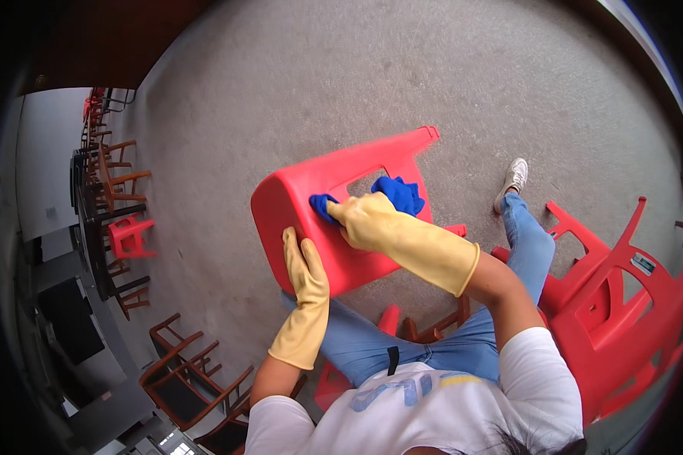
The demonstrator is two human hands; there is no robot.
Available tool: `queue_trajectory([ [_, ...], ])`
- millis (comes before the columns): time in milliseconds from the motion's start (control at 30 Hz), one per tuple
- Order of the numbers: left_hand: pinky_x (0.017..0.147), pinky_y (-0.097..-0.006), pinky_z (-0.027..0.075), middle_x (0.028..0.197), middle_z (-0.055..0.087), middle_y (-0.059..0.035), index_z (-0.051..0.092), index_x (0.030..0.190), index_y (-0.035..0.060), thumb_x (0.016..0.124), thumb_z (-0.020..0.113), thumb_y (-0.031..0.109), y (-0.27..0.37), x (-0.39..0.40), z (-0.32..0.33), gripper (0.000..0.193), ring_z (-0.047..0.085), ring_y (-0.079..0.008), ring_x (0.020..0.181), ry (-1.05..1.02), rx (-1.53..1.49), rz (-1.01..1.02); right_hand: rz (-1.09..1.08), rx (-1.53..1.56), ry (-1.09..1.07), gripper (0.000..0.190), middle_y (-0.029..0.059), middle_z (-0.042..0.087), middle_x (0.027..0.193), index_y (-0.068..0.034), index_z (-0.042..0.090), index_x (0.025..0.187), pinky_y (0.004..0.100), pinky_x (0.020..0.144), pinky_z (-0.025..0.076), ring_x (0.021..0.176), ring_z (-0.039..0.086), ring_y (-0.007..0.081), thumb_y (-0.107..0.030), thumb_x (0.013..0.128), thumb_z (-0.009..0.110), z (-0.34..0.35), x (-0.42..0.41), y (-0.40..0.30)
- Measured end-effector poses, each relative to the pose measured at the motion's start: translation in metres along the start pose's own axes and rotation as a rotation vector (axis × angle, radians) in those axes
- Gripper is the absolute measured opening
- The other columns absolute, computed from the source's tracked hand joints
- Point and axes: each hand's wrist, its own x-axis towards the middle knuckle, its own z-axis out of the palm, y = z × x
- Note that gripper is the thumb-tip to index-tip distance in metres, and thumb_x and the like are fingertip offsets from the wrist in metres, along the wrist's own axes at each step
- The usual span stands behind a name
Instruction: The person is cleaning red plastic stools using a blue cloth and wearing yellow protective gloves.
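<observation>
A red plastic stool [330, 170] is tipped on its side in front of me, its seat facing left and its legs pointing up and right. My right hand [370, 219], in a long yellow rubber glove, grips a blue cloth [401, 195] against the stool's side, near the seat edge. Part of the cloth bunches out beyond the hand, over an opening in that side. My left hand [307, 273], gloved the same way, lies on the seat with its fingers extended, steadying the stool without a visible grip around it.
Several red plastic stools [597, 296] stand close together at the right, beside my leg. Wooden chairs with dark seats [176, 398] are at the lower left. Farther left, a small red stool [130, 236] and more wooden chairs [111, 176] stand along a dark table.
</observation>
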Motion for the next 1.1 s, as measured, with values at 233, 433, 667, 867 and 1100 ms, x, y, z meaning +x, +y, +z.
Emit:
queue_trajectory([
  [233, 0.122, -0.0491, 0.028, 0.154, 0.038, -0.0336, 0.038, 0.149, -0.0099, 0.108, 0.040, 0.043, -0.003, 0.000, -0.008, 0.067, 0.034, -0.0463, 0.145, -0.011, 0.002, -0.046, -0.149, -0.084, -0.287, 0.065, 0.0143, 0.073, 0.083, -0.025, 0.047, 0.152, 0.0467, 0.066, 0.057, 0.074, 0.074, 0.0314, -0.017, 0.088, 0.058, 0.044, -0.070, -0.015],
  [433, 0.121, -0.0481, 0.030, 0.152, 0.041, -0.0329, 0.039, 0.148, -0.0101, 0.107, 0.041, 0.045, -0.006, 0.003, -0.001, 0.068, 0.037, -0.0455, 0.143, -0.008, 0.009, -0.017, 0.107, 0.097, 0.169, 0.051, 0.0182, 0.074, 0.087, -0.017, 0.058, 0.140, 0.0506, 0.064, 0.057, 0.075, 0.073, 0.0355, -0.012, 0.089, 0.054, 0.011, -0.025, -0.012],
  [667, 0.121, -0.0493, 0.029, 0.152, 0.041, -0.0331, 0.039, 0.148, -0.0100, 0.107, 0.041, 0.045, -0.005, -0.002, -0.004, 0.068, 0.037, -0.0458, 0.143, 0.003, 0.013, 0.008, -0.033, 0.051, 0.011, 0.058, 0.0184, 0.073, 0.086, -0.018, 0.054, 0.144, 0.0517, 0.065, 0.057, 0.072, 0.072, 0.0372, -0.014, 0.086, 0.058, 0.043, -0.071, -0.019],
  [867, 0.122, -0.0486, 0.026, 0.153, 0.040, -0.0328, 0.039, 0.148, -0.0103, 0.107, 0.042, 0.044, 0.000, -0.001, 0.002, 0.068, 0.036, -0.0456, 0.144, -0.007, 0.004, -0.015, 0.164, 0.172, 0.186, 0.057, 0.0200, 0.073, 0.086, -0.014, 0.050, 0.146, 0.0510, 0.068, 0.057, 0.076, 0.072, 0.0385, -0.015, 0.089, 0.054, 0.009, -0.009, -0.012],
  [1100, 0.124, -0.0484, 0.024, 0.154, 0.038, -0.0328, 0.037, 0.149, -0.0102, 0.107, 0.040, 0.047, 0.001, -0.003, -0.004, 0.071, 0.033, -0.0447, 0.147, -0.005, 0.019, -0.033, -0.073, 0.146, 0.114, 0.059, 0.0191, 0.072, 0.084, -0.021, 0.054, 0.144, 0.0506, 0.066, 0.057, 0.074, 0.072, 0.0377, -0.015, 0.085, 0.059, 0.053, -0.070, -0.014],
])
